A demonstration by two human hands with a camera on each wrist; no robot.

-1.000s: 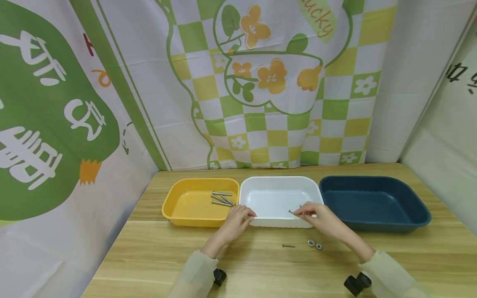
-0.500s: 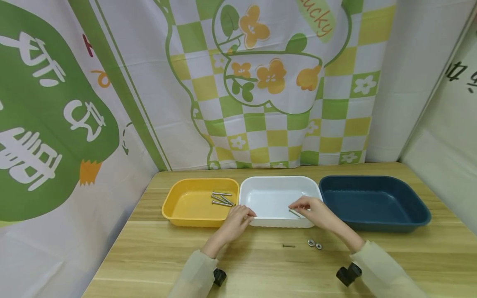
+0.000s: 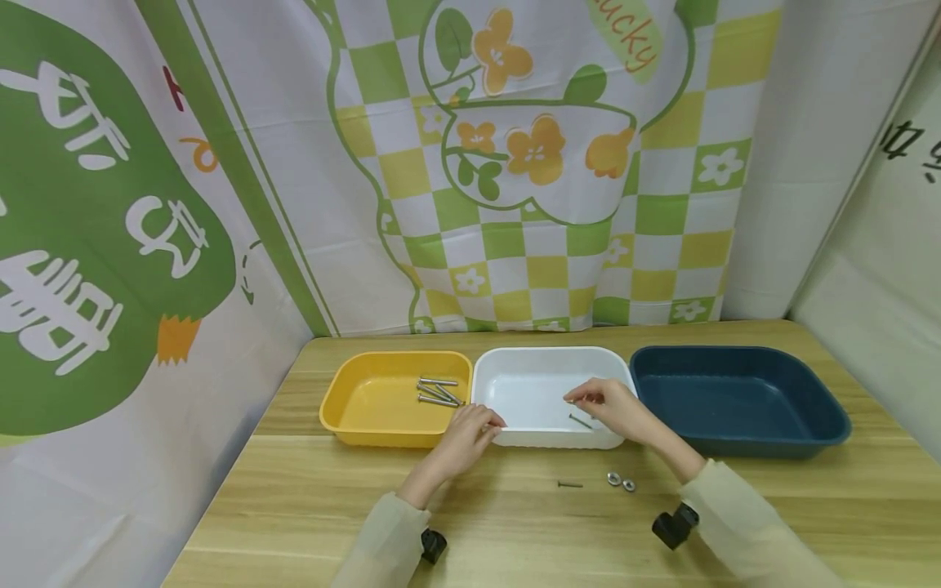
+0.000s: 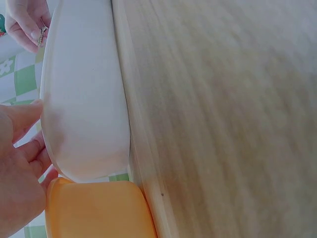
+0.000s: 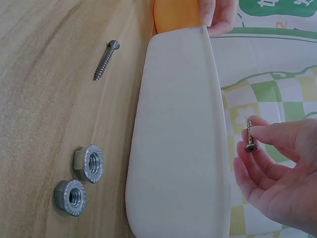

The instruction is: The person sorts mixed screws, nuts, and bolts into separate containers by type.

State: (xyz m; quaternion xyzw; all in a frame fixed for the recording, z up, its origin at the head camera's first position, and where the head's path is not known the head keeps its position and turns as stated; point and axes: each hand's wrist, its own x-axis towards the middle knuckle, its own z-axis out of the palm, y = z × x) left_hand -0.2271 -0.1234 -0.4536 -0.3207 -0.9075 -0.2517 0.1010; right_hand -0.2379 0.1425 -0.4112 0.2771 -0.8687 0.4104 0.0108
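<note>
Over the white tray (image 3: 515, 439), my right hand (image 3: 617, 408) pinches a small brass-coloured screw (image 5: 250, 136) between thumb and fingertips, its head pointing down in the right wrist view. Another screw (image 3: 580, 421) lies in that tray, just below the hand. At the tray's front left corner, my left hand (image 3: 463, 437) holds the rim, thumb on the outer side and fingers over the inside. A countersunk screw (image 5: 105, 60) and two flanged nuts (image 5: 89, 163) lie on the table in front of the white tray.
On the left, a yellow tray (image 3: 353, 434) holds several long bolts (image 3: 438, 394). A dark blue tray (image 3: 772, 447) stands to the right, the three in a row on the wooden table (image 3: 515, 539). Printed cloth (image 3: 529, 269) hangs behind the table.
My right hand has moved slightly up and away from the front rim, leaving one screw in the white tray while still holding another. The left hand has stayed in place.
</note>
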